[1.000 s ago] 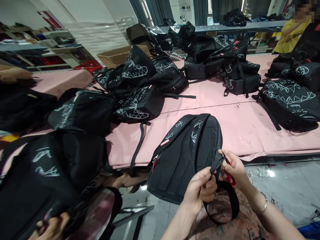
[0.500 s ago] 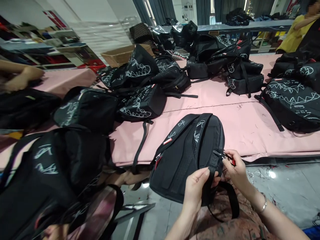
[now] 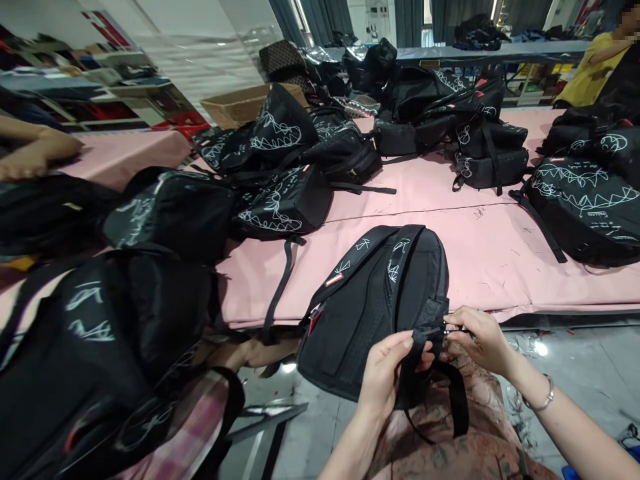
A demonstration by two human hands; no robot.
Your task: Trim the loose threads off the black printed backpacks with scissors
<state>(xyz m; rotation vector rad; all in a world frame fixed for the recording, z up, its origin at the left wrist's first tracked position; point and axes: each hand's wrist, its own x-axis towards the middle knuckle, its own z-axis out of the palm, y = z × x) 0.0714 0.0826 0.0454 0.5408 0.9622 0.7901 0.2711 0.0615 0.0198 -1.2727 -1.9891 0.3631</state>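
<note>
A black backpack (image 3: 370, 300) with white line drawings on its shoulder straps lies back-up, half on the pink table edge and half on my lap. My left hand (image 3: 387, 370) pinches the pack's lower right edge beside a black strap (image 3: 457, 407). My right hand (image 3: 477, 337) is closed on a small thread snipper with a red handle, whose tip touches the pack's seam near a buckle (image 3: 433, 328). Both hands sit close together at the pack's bottom corner.
Several black backpacks with white shark-mouth prints lie piled across the pink table (image 3: 480, 253). A large one (image 3: 100, 333) sits at the near left. A cardboard box (image 3: 240, 107) stands behind. Another person's arm (image 3: 30, 157) is at left, and a person in yellow (image 3: 595, 67) is at far right.
My right hand dropped slightly and moved the snipper tip to the seam by the buckle. My left hand shifted its pinch along the pack's edge. The pack barely moved.
</note>
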